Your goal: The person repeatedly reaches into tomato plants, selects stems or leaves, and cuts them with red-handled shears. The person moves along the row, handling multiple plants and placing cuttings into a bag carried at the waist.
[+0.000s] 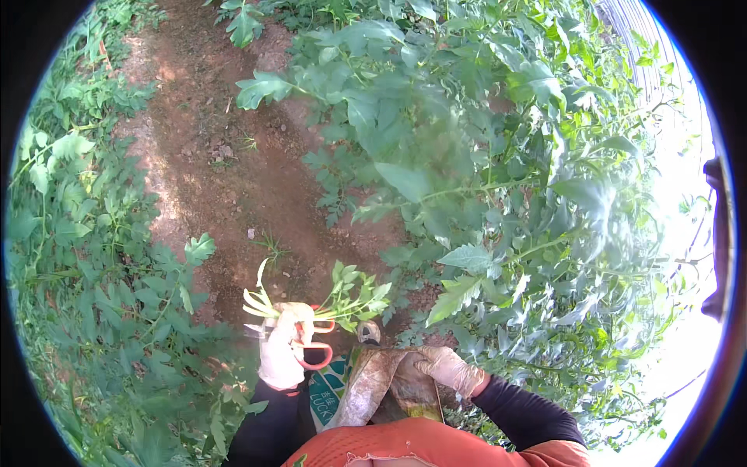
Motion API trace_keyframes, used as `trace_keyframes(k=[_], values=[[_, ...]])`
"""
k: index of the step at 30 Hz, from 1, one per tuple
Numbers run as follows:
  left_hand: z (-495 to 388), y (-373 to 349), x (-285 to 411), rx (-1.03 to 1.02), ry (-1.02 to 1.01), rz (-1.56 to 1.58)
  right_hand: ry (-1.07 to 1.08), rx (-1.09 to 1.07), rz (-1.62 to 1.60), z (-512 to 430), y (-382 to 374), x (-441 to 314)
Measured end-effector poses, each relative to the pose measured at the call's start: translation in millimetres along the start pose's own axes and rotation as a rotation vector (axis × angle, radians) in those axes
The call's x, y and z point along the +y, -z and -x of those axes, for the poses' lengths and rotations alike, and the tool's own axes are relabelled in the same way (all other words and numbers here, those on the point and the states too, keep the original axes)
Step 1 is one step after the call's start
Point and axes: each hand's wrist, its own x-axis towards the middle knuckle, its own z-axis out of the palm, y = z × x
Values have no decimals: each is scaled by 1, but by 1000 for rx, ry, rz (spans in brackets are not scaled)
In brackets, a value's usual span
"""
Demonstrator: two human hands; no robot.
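Note:
My left hand (284, 344), in a pale glove, grips a bunch of cut leafy green shoots (359, 295) together with red-handled scissors (318, 357). The pale stem ends stick out to the left, and the leaves fan out to the right. The scissor blades point left below the stems. My right hand (449, 368), also gloved and soiled, holds the rim of a worn woven plastic sack (369, 382) in front of my body. Its mouth gapes toward me, and what lies inside cannot be made out. Teal printing with writing shows on the sack's left side.
A bare reddish soil path (233, 157) runs ahead between rows. Dense tomato-like plants (490, 146) crowd the right side, with stems reaching close. More leafy plants (87, 292) line the left. Bright, pale sheeting (636, 46) stands beyond the right row. A shoe tip (368, 331) shows beyond the sack.

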Motion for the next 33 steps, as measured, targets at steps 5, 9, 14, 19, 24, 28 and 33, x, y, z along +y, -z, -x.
trace_keyframes(k=[5, 9, 14, 19, 24, 28, 33], values=[[52, -63, 88, -517, 238, -140, 114, 161, -232, 1, 7, -30], [92, -82, 98, -756, 478, -554, 222, 385, 165, 18, 37, -91], [82, -88, 86, -1061, 83, -1688, 509, 550, 14, 55, 67, -201], [53, -86, 107, -853, 43, -1955, 659, 1072, -52, 98, 128, -262], [20, -94, 160, -768, -40, -1997, 625, 1601, -601, 126, 267, -209], [-19, -104, 203, -608, -13, -1879, 123, 1437, -458, 103, 364, -140], [-74, -117, 258, -276, 50, -1520, -333, 868, 370, 27, 426, -50]])
